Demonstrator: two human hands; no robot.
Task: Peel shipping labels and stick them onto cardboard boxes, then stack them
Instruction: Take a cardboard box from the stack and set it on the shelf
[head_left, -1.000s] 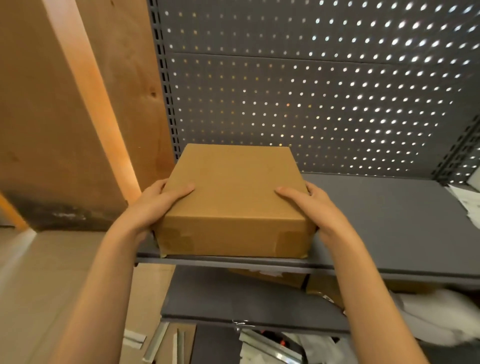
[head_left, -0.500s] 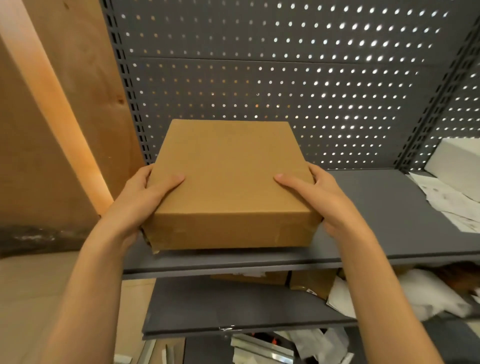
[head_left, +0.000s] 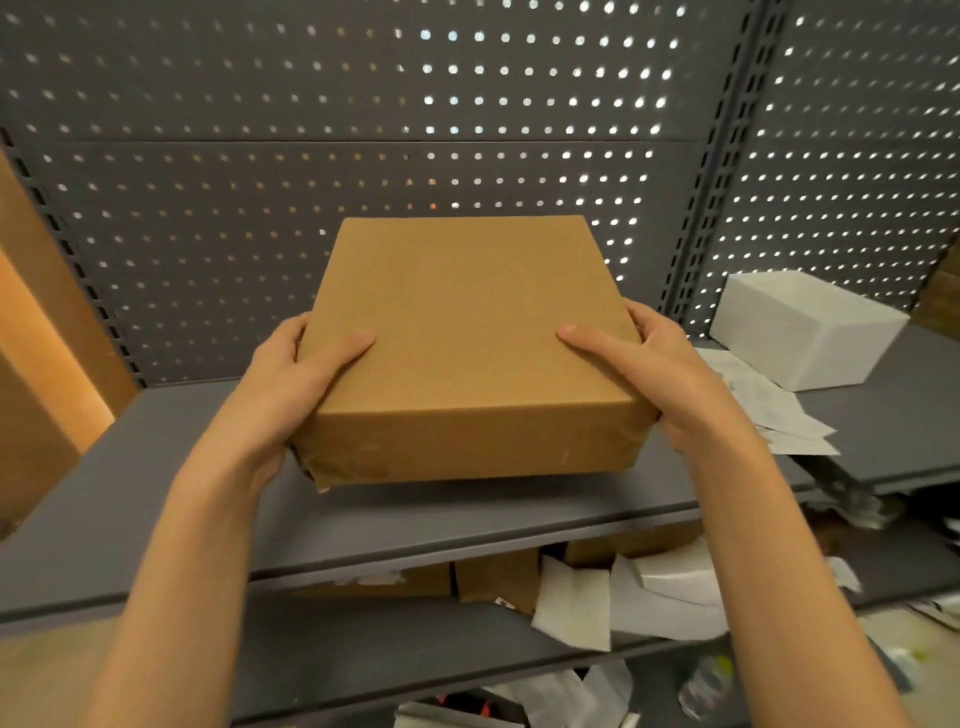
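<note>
The cardboard box (head_left: 467, 343) sits between the two hands over the grey shelf (head_left: 156, 493), whether resting or lifted I cannot tell. The left hand (head_left: 296, 384) and right hand (head_left: 660, 374) each clamp a side, thumbs on top, equally near. Loose labels (head_left: 769, 410) lie right of the box.

I count one brown cardboard box (head_left: 467, 332), two hands, the left hand (head_left: 291, 384) and the right hand (head_left: 670, 374), one white box (head_left: 805, 327), and two grey shelves, the upper shelf (head_left: 156, 499) and the lower shelf (head_left: 363, 654).
</note>
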